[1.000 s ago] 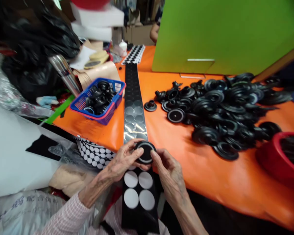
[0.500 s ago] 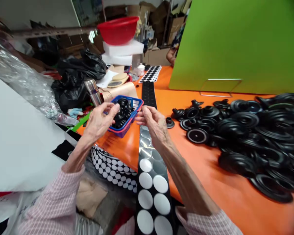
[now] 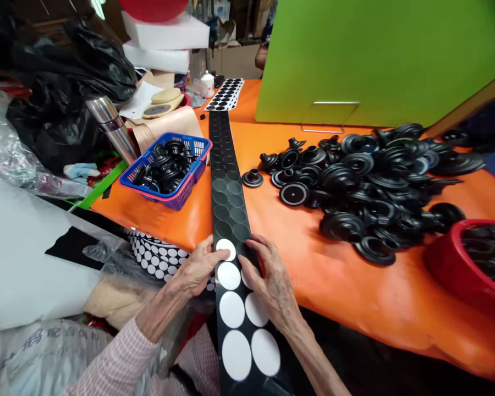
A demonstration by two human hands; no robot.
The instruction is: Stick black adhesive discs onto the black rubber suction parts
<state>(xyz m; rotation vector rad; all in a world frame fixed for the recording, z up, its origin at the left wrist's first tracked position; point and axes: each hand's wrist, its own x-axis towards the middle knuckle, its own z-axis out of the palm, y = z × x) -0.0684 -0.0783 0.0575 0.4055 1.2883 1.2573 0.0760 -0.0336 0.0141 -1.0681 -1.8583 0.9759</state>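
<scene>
A long black strip of round stickers runs toward me over the table's near edge. Its near part carries white discs in two columns, while the farther part shows bare dark circles. My left hand grips the strip's left edge, thumb on top over a white disc and fingers partly hidden below. At the right edge, my right hand holds the strip, its thumb lying across the surface near another disc. A blue basket of black rubber parts stands left of the strip, apart from both hands.
Many black round rubber parts are heaped on the orange table at right. A red tub of dark pieces stands at the right edge. Behind are a green board, a steel flask and a dotted sheet.
Both hands have come down from beside the basket toward me and onto the strip's edges. The view has shifted right and downward, bringing the red tub into sight.
</scene>
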